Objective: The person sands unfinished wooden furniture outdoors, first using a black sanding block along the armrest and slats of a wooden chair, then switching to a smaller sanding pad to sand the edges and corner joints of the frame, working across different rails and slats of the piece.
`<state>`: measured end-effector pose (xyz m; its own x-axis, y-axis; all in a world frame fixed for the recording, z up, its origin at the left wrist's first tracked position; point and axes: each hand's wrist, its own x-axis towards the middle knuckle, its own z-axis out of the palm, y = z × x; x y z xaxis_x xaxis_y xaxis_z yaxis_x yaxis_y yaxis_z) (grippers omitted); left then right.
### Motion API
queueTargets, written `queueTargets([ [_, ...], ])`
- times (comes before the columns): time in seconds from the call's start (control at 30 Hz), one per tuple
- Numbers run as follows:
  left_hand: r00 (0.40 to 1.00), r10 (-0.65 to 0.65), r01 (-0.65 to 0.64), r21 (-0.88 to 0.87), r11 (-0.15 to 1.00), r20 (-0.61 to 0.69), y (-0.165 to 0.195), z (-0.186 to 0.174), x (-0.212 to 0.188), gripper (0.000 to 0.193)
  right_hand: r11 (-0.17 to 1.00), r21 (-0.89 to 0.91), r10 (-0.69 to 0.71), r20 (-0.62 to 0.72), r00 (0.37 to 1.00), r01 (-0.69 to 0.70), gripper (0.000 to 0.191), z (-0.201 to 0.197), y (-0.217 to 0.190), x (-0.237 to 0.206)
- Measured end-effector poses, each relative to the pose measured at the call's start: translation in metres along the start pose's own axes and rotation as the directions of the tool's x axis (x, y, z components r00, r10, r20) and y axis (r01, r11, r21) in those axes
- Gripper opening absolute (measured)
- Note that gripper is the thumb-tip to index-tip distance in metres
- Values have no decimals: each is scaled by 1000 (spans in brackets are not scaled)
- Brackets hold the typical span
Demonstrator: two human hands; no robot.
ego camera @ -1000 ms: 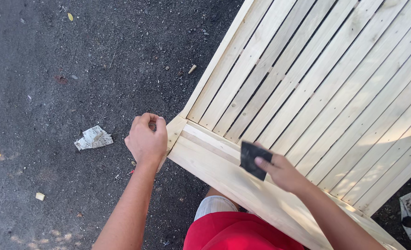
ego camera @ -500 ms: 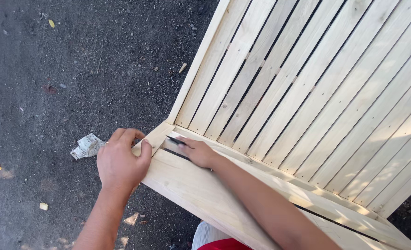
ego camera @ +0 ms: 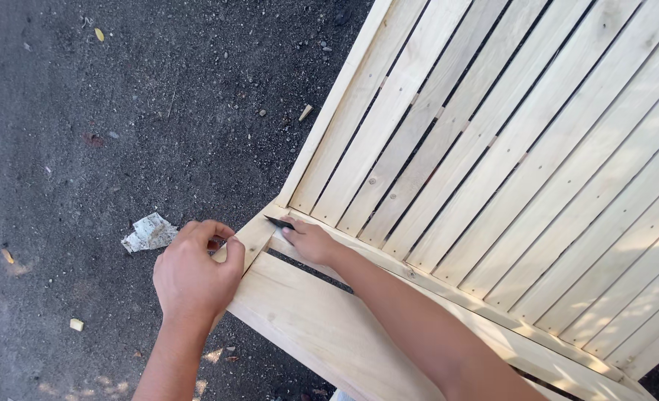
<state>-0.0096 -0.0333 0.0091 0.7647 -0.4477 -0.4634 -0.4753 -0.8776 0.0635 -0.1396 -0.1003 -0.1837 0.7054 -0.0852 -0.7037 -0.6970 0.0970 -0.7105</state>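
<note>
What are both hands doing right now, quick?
Left hand: closed around the corner of the pale wooden slatted frame.
Right hand: fingers pressing a dark piece of sandpaper flat on the frame's corner.

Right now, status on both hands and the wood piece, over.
Left hand grips the corner of the slatted wood frame. Right hand presses a dark sanding sheet there. Crumpled paper lies beside on asphalt.

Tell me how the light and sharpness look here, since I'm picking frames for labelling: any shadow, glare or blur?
Head view: mostly soft, even shade over the slatted wooden frame and dark asphalt; dappled sun patches brighten the frame's lower right slats, without hard glare. Left hand and right hand are sharp, with no evident motion blur; the dark sandpaper piece is too small for detail.
</note>
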Motion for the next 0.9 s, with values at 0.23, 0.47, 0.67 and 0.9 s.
queueTargets([
  [0.23, 1000, -1, 0, 22, 1000, 25, 0, -4, 0, 18, 931, -235, 292, 20, 956, -280, 54, -42, 99, -95],
  [0.47, 997, -25, 21, 60, 998, 70, -3, 0, 3, 20, 969, 37, 243, 64, 968, -246, 52, -3, 32, -8],
  [0.67, 999, 48, -46, 100, 994, -10, -7, 0, 2, 23, 995, 97, -26, 80, 996, 18, 52, 1, -1, -29],
  [0.9, 998, 23, -27, 84, 996, 57, -4, -3, 6, 28, 961, 182, 192, 102, 976, -208, 51, -5, 21, -36],
])
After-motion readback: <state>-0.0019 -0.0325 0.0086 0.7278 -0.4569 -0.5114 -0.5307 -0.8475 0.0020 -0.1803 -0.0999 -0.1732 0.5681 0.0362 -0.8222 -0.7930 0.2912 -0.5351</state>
